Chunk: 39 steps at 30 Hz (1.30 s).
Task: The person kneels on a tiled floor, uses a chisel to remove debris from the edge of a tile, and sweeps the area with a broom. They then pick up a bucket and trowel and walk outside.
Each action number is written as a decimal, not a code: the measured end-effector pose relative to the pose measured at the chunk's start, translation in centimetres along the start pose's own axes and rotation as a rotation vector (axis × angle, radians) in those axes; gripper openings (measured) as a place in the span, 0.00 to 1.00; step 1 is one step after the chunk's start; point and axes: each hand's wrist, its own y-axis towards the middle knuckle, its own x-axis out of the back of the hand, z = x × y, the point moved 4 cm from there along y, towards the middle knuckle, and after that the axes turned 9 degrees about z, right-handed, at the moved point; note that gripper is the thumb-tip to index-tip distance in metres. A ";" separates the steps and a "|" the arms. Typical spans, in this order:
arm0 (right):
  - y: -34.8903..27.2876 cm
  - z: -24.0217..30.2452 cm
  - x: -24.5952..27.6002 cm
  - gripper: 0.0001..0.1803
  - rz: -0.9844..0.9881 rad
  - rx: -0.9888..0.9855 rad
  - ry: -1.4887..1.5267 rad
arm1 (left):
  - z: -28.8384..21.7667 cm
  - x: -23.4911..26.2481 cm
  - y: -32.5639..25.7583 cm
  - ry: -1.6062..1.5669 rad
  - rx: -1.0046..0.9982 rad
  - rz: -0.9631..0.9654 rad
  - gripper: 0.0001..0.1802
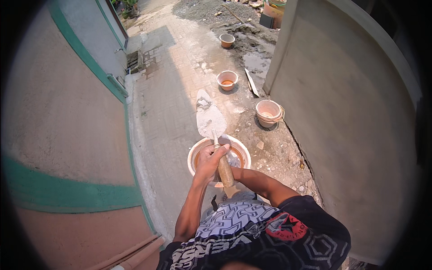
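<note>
My left hand (209, 163) is wrapped around the wooden handle of a trowel (209, 120), its thumb along the handle's top. The pointed blade, coated in pale mortar, points away from me beyond the bucket's far rim. Below it, close to my body, stands a round bucket (244, 147) with pale mortar crusted on its rim and an orange-brown inside. My right forearm (261, 183) crosses from the right toward this bucket. Behind the trowel handle and my left hand, the fingers of my right hand are hidden.
Farther off stand a stack of buckets (268, 112), a bucket with orange inside (227, 80) and a smaller one (227, 40). A pale board (252, 83) lies near the grey wall (346, 103). A green-trimmed wall (67, 103) bounds the left; gravel (202, 10) is heaped ahead.
</note>
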 end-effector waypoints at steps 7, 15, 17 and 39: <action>8.2 -8.7 14.3 0.21 -0.026 0.028 0.060 | -5.2 11.0 12.8 0.089 0.074 -0.016 0.13; 14.6 -17.4 29.1 0.21 -0.027 0.019 0.124 | -13.4 21.4 26.1 0.051 0.017 -0.061 0.10; 15.4 -21.2 32.5 0.20 -0.034 -0.007 0.150 | -15.8 22.3 31.3 0.064 0.019 -0.039 0.10; 11.2 -54.7 77.6 0.20 -0.983 -0.056 1.189 | -38.1 36.4 74.7 0.064 0.069 0.224 0.11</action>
